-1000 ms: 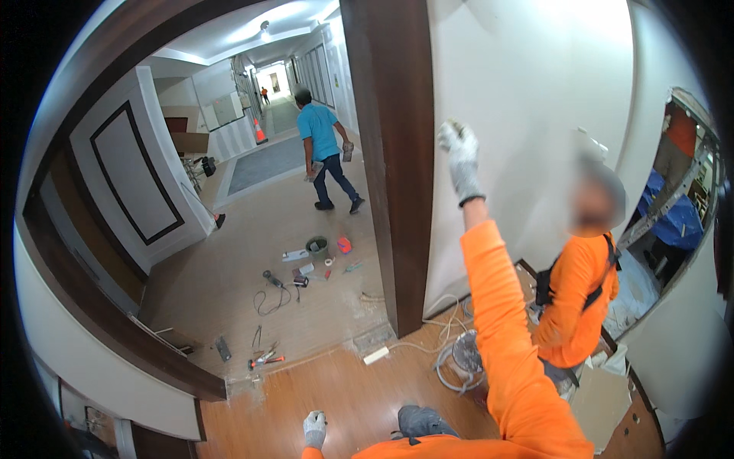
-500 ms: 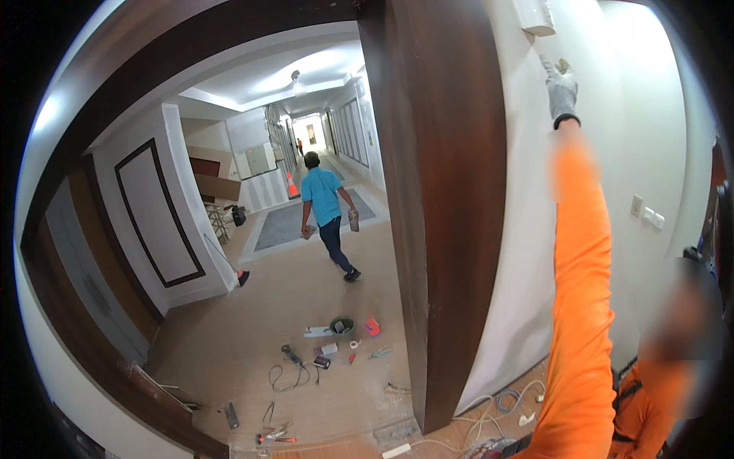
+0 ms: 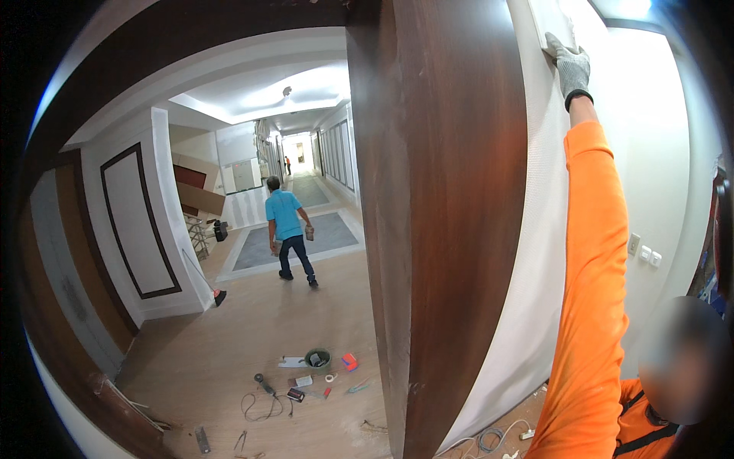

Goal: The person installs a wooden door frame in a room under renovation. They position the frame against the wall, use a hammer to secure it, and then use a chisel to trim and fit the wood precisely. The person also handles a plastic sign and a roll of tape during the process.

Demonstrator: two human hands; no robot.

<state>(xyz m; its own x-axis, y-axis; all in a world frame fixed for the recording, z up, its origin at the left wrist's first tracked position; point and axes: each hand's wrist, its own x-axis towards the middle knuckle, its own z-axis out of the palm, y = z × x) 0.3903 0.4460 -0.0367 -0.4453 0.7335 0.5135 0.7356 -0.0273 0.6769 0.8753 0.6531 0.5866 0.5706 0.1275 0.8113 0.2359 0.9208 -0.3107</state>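
Where the beige floor [image 3: 260, 329] spreads left of the tall, dark brown wooden post [image 3: 459, 191], a long-handled broom with a dark head [image 3: 220, 297] is farthest from it; nearer are a dark corded power tool [image 3: 264, 384], a person in a blue shirt [image 3: 284, 216] and a dark round bucket [image 3: 324, 362]. Right of the post, high up, is a white, box-shaped wall fixture [image 3: 549, 23]. The right hand [image 3: 572, 67], in a grey knit glove, touches its lower end, fingers partly bent; whether it grips cannot be told. Farther right, low, is a co-worker in orange [image 3: 642, 419]. The left hand is out of view, its state unknown. Were the fixture loose, one-handed support might let it slip; overreaching could cost balance.
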